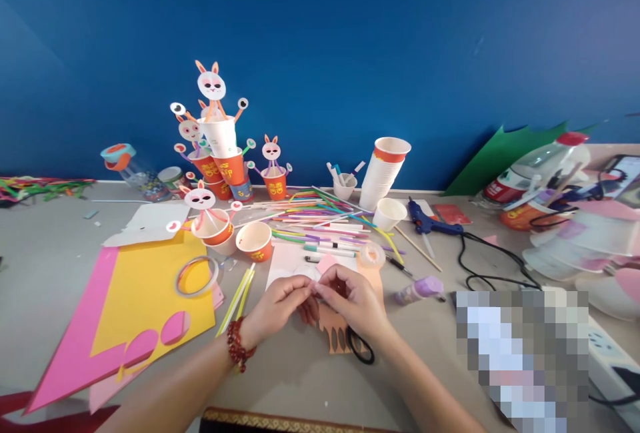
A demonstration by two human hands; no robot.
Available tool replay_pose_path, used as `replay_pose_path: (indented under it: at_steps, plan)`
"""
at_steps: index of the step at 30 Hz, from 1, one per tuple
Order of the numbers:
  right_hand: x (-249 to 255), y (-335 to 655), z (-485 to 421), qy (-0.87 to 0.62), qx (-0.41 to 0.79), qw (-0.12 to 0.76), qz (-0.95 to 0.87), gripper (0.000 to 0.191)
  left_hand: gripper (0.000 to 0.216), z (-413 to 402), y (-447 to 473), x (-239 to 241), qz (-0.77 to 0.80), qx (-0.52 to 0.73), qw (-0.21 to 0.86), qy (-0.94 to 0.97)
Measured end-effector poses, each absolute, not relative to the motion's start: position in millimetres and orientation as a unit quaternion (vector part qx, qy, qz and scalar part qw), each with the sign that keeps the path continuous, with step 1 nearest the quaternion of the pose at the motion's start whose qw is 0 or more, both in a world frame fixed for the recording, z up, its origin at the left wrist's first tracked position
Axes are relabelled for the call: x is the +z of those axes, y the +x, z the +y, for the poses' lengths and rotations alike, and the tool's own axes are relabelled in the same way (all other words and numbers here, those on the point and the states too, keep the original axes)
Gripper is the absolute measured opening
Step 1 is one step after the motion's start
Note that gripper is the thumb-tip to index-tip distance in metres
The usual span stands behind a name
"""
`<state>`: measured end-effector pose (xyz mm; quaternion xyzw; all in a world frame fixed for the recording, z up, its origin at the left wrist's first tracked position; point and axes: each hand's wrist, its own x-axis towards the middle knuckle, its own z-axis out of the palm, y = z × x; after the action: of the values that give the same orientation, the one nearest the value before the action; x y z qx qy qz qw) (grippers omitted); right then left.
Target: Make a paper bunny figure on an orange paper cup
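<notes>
Near the middle of the table, my left hand and my right hand meet with their fingertips pinched together. Whatever sits between the fingertips is too small and covered to make out. A small pink paper piece shows just behind my right fingers; I cannot tell whether they touch it. Beneath my hands lie white paper and peach paper with shapes cut out of it. A black scissors handle pokes out beside my right wrist. Markers rest just beyond.
Colourful straws spread behind my hands. Rabbit-faced paper cups are stacked at the back left, by an open cup. Yellow card and a tape roll lie left. A glue gun, glue stick and cup stack stand right.
</notes>
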<state>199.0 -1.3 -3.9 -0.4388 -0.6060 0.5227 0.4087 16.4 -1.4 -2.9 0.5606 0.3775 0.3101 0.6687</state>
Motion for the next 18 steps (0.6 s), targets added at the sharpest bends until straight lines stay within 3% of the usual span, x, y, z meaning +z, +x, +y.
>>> replay_pose_path:
  at_steps: [9, 18]
  plan:
    - [-8.7, 198.6, -0.2, -0.452, 0.578, 0.411, -0.541, 0.037, 0.032, -3.9, 16.4, -5.5, 0.409, 0.355, 0.598, 0.592]
    - [-5.4, 196.9, -0.3, -0.457, 0.59, 0.398, -0.534, 0.042, 0.032, -5.2, 15.7, -2.1, 0.416, 0.354, 0.599, 0.586]
